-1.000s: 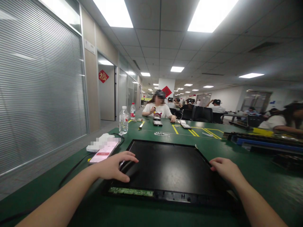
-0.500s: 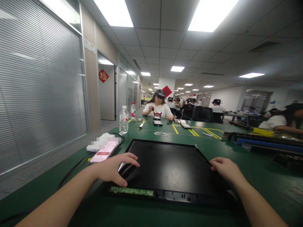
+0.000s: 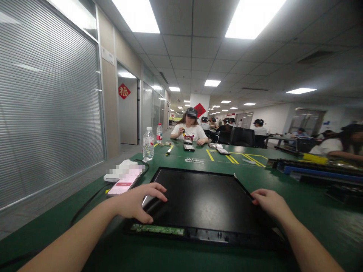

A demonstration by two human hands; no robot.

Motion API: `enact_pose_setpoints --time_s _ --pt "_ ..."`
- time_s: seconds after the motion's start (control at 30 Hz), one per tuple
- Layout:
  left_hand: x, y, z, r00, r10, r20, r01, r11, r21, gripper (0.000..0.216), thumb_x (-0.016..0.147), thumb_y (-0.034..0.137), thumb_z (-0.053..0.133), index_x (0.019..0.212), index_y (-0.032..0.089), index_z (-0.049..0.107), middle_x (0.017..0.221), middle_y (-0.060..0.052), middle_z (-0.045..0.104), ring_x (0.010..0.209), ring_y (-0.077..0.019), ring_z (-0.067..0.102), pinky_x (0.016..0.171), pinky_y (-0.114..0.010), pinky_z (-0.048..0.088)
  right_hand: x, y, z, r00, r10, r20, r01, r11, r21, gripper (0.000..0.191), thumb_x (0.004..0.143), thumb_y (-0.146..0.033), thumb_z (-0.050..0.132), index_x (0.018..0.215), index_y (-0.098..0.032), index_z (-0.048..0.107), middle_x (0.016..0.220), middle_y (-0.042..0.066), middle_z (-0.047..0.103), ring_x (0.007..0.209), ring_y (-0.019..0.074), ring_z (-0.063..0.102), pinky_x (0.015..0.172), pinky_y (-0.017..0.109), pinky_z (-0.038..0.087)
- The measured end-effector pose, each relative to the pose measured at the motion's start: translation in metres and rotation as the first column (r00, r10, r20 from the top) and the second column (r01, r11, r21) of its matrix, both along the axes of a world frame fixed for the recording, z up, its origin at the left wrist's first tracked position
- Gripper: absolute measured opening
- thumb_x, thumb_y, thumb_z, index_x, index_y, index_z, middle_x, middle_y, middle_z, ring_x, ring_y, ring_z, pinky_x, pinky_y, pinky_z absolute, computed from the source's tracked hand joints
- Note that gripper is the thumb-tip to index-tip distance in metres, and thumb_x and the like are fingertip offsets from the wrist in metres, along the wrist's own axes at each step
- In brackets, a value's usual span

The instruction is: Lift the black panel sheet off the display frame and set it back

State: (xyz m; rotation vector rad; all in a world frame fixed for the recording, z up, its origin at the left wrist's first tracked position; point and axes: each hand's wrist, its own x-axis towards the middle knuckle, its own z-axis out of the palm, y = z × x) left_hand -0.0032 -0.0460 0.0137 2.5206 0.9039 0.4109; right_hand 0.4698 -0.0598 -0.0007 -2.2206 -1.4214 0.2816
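A large black flat panel (image 3: 204, 200) lies on the green table (image 3: 312, 211) in front of me. A green circuit strip (image 3: 157, 229) runs along its near edge. My left hand (image 3: 136, 202) is closed over the panel's left edge, fingers on top and thumb at the side. My right hand (image 3: 269, 204) rests curled over the panel's right edge. The panel's left side looks slightly raised off the table.
A phone with a pink screen (image 3: 124, 182), a white object (image 3: 121, 170) and a black cable (image 3: 85, 206) lie left of the panel. A water bottle (image 3: 148, 143) stands farther back. Long blue and black parts (image 3: 317, 170) lie at right. Another person (image 3: 190, 130) sits across the table.
My left hand has shifted its fingers a little along the panel's left edge, and that edge seems to have risen slightly. The right hand has stayed put.
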Motion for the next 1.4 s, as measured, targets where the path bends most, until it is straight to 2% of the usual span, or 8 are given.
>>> enact_pose_setpoints --time_s 0.17,0.3,0.4,0.53,0.67,0.87,1.23,1.4 --pt "-0.001 0.001 -0.001 0.999 0.031 -0.019 -0.032 0.999 -0.018 0.060 0.056 0.031 0.074 0.114 0.033 0.058 0.133 0.000 0.043 0.120 -0.0244 0.045 0.102 -0.032 0.033 -0.002 -0.002 0.003 1.000 -0.002 -0.001 0.002 1.000 -0.009 0.029 0.071 -0.035 0.046 0.083 -0.023 0.070 0.073 0.002 0.071 0.073 0.0191 0.063 0.061 0.027 0.041" --pt "-0.001 0.007 -0.007 0.988 0.156 -0.021 -0.156 0.988 0.013 0.050 0.066 0.042 0.066 0.113 0.029 0.060 0.131 -0.004 0.045 0.118 -0.0258 0.046 0.100 -0.035 0.035 -0.001 -0.002 0.003 1.000 0.004 -0.002 -0.004 1.000 -0.007 0.029 0.071 -0.036 0.047 0.083 -0.023 0.070 0.072 0.003 0.071 0.074 0.0197 0.063 0.063 0.027 0.042" --pt "-0.003 0.015 -0.016 0.955 0.297 0.018 -0.297 0.951 0.089 0.042 0.072 0.041 0.059 0.111 0.025 0.061 0.128 -0.008 0.047 0.117 -0.0265 0.045 0.101 -0.038 0.034 -0.002 -0.002 0.004 1.000 -0.002 -0.008 0.002 1.000 -0.013 0.029 0.070 -0.037 0.047 0.083 -0.023 0.070 0.072 0.002 0.071 0.073 0.0198 0.063 0.062 0.028 0.042" --pt "-0.007 0.026 -0.026 0.892 0.447 0.062 -0.451 0.882 0.138 0.048 0.074 0.041 0.055 0.115 0.017 0.058 0.119 -0.013 0.053 0.110 -0.0266 0.050 0.099 -0.039 0.035 -0.004 -0.005 0.007 0.999 -0.016 -0.042 0.016 1.000 -0.004 0.030 0.071 -0.037 0.046 0.084 -0.023 0.069 0.073 0.002 0.071 0.069 0.0192 0.063 0.059 0.028 0.042" --pt "-0.010 0.029 -0.028 0.838 0.545 0.022 -0.542 0.829 0.134 0.038 0.075 0.039 0.052 0.102 0.016 0.064 0.110 -0.015 0.060 0.102 -0.0269 0.055 0.094 -0.038 0.039 0.000 -0.005 0.009 0.997 -0.075 -0.019 0.076 0.995 0.062 0.032 0.071 -0.040 0.046 0.083 -0.023 0.070 0.078 0.004 0.071 0.069 0.0203 0.063 0.057 0.028 0.042" --pt "-0.007 0.025 -0.023 0.821 0.571 -0.003 -0.567 0.815 0.116 0.023 0.073 0.026 0.050 0.086 0.017 0.067 0.104 -0.012 0.063 0.102 -0.0253 0.056 0.095 -0.035 0.039 0.008 0.002 -0.005 0.997 -0.067 0.039 0.066 0.998 0.018 0.026 0.067 -0.034 0.051 0.081 -0.022 0.069 0.090 0.006 0.070 0.085 0.0238 0.063 0.068 0.029 0.046" --pt "-0.004 0.027 -0.023 0.820 0.572 0.027 -0.570 0.809 0.144 0.033 0.070 0.010 0.043 0.095 0.013 0.064 0.104 -0.013 0.062 0.101 -0.0238 0.056 0.091 -0.033 0.040 0.002 0.011 -0.014 0.997 0.018 0.076 -0.016 1.000 -0.021 0.028 0.068 -0.033 0.052 0.087 -0.017 0.065 0.097 0.010 0.068 0.089 0.0238 0.063 0.076 0.030 0.047" --pt "-0.002 0.027 -0.016 0.801 0.584 0.134 -0.598 0.794 0.113 0.035 0.070 0.010 0.042 0.093 0.014 0.067 0.104 -0.010 0.065 0.104 -0.0250 0.056 0.093 -0.034 0.040 0.004 0.013 -0.017 0.997 0.017 0.071 -0.017 1.000 -0.006 0.027 0.068 -0.033 0.053 0.087 -0.017 0.064 0.095 0.010 0.069 0.088 0.0233 0.063 0.076 0.030 0.047"
